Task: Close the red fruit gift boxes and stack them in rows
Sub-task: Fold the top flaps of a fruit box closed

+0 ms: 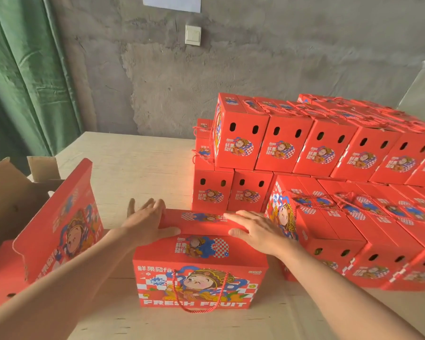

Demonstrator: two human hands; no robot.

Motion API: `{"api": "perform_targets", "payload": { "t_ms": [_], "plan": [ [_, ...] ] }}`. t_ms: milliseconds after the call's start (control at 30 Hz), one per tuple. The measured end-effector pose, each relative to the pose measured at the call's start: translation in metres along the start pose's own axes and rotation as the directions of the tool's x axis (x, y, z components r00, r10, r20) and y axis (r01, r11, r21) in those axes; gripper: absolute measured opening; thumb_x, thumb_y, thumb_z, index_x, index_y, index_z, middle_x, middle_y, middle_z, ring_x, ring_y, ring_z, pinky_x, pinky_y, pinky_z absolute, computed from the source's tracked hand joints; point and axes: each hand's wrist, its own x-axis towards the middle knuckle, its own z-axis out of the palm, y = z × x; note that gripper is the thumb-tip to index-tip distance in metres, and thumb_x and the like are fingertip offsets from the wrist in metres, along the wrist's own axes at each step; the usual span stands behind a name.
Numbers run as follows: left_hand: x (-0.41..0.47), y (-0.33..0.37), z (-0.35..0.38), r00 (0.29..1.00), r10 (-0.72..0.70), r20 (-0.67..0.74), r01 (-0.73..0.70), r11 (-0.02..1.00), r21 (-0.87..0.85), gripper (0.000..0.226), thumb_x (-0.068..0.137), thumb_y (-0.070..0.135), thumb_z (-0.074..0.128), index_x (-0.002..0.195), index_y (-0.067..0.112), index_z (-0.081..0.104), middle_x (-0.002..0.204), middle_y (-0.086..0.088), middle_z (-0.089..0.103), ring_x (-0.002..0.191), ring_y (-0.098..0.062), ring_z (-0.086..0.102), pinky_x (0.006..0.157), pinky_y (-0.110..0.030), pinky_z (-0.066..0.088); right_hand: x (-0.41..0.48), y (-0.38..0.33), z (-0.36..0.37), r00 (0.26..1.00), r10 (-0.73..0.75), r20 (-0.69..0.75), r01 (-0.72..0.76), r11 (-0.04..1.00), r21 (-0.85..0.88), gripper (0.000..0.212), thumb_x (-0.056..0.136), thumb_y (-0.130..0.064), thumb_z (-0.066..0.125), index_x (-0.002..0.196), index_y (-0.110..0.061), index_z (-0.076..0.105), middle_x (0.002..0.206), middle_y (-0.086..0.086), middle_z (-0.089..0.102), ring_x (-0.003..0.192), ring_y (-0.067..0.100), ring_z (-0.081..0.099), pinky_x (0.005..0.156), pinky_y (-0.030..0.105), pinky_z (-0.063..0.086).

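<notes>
Many closed red gift boxes [329, 153] stacked in rows from one to three o'clock. One box [199, 285] upright on the table [138, 163] at six o'clock, top flap [199, 223] under both hands: left hand [145, 222] flat and spread on its left end, right hand [258, 231] flat on its right end, neither gripping; closing judged nearly done, stacking yet to come. Flattened box [59, 217] at nine o'clock, propped beside a brown carton [8, 192], not yet made up.

Two hands [145, 224], one carton [10, 192], many red boxes [201, 278]
</notes>
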Motion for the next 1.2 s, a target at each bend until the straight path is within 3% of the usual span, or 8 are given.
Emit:
{"api": "perform_targets", "payload": {
  "t_ms": [100,200,467,833,933,1000,1067,1200],
  "plan": [
    [0.011,0.005,-0.009,0.983,0.106,0.148,-0.116,0.992,0.057,0.092,0.069,0.083,0.032,0.139,0.024,0.028,0.132,0.001,0.049,0.124,-0.019,0.048,0.115,-0.045,0.017,0.0,0.0,0.002,1.0,-0.02,-0.023,0.019,0.999,-0.03,0.068,0.08,-0.073,0.018,0.143,-0.049,0.022,0.151,-0.009,0.031,0.137,0.017,0.03,0.107,0.035,0.028],
    [0.019,0.006,-0.009,0.967,0.174,0.184,-0.207,0.962,0.178,0.096,0.069,0.082,0.02,0.15,0.031,0.012,0.136,-0.003,0.043,0.121,-0.023,0.046,0.099,-0.036,0.039,0.002,0.0,0.002,0.999,-0.019,-0.034,0.018,0.999,-0.03,0.066,0.08,-0.073,0.019,0.143,-0.051,0.022,0.15,-0.012,0.033,0.136,0.016,0.031,0.105,0.034,0.029],
    [0.023,-0.003,0.005,0.961,0.261,0.095,-0.277,0.931,0.239,0.094,0.067,0.081,0.004,0.149,0.036,0.011,0.132,0.001,0.044,0.12,-0.021,0.04,0.102,-0.036,0.033,0.005,0.001,0.0,0.999,-0.054,-0.006,0.053,0.997,-0.054,0.069,0.079,-0.074,0.013,0.143,-0.05,0.02,0.143,-0.009,0.039,0.125,0.018,0.038,0.104,0.036,0.032],
    [0.02,0.003,0.001,0.97,0.209,0.124,-0.229,0.957,0.179,0.083,0.075,0.076,0.015,0.149,0.038,0.014,0.132,-0.002,0.044,0.117,-0.021,0.041,0.099,-0.034,0.039,0.004,-0.001,0.003,0.998,-0.054,-0.033,0.051,0.995,-0.087,0.049,0.095,-0.056,0.024,0.144,-0.051,0.017,0.141,-0.003,0.039,0.125,0.019,0.036,0.107,0.035,0.029],
    [0.025,0.015,-0.006,0.975,0.166,0.146,-0.199,0.947,0.252,0.081,0.08,0.08,0.021,0.146,0.034,0.024,0.123,-0.003,0.052,0.111,-0.023,0.052,0.103,-0.041,0.034,0.003,0.0,0.005,0.998,-0.044,-0.048,0.04,0.996,-0.078,0.048,0.095,-0.058,0.022,0.143,-0.053,0.016,0.142,-0.002,0.038,0.126,0.019,0.035,0.106,0.035,0.03],
    [0.026,0.029,-0.007,0.98,0.147,0.135,-0.177,0.951,0.254,0.089,0.072,0.086,0.019,0.133,0.024,0.04,0.109,-0.001,0.059,0.102,-0.022,0.057,0.105,-0.045,0.03,0.003,0.0,0.005,0.997,-0.051,-0.062,0.046,0.996,-0.077,0.05,0.093,-0.06,0.019,0.143,-0.053,0.017,0.139,-0.003,0.04,0.123,0.018,0.037,0.103,0.034,0.031],
    [0.025,0.039,-0.003,0.985,0.15,0.09,-0.167,0.96,0.223,0.098,0.063,0.09,0.015,0.118,0.016,0.047,0.102,-0.001,0.061,0.095,-0.021,0.059,0.101,-0.045,0.036,0.003,-0.002,0.007,0.996,-0.051,-0.073,0.046,0.996,-0.073,0.049,0.094,-0.059,0.022,0.143,-0.052,0.02,0.137,-0.004,0.041,0.123,0.018,0.037,0.102,0.033,0.031],
    [0.026,0.039,0.003,0.985,0.165,0.038,-0.17,0.966,0.194,0.104,0.058,0.09,0.012,0.121,0.014,0.044,0.115,-0.005,0.058,0.102,-0.024,0.056,0.09,-0.039,0.047,0.002,-0.003,0.004,0.997,-0.038,-0.061,0.034,0.997,-0.07,0.048,0.096,-0.056,0.026,0.143,-0.05,0.021,0.14,-0.005,0.039,0.127,0.017,0.034,0.107,0.034,0.027]
  ]
}}
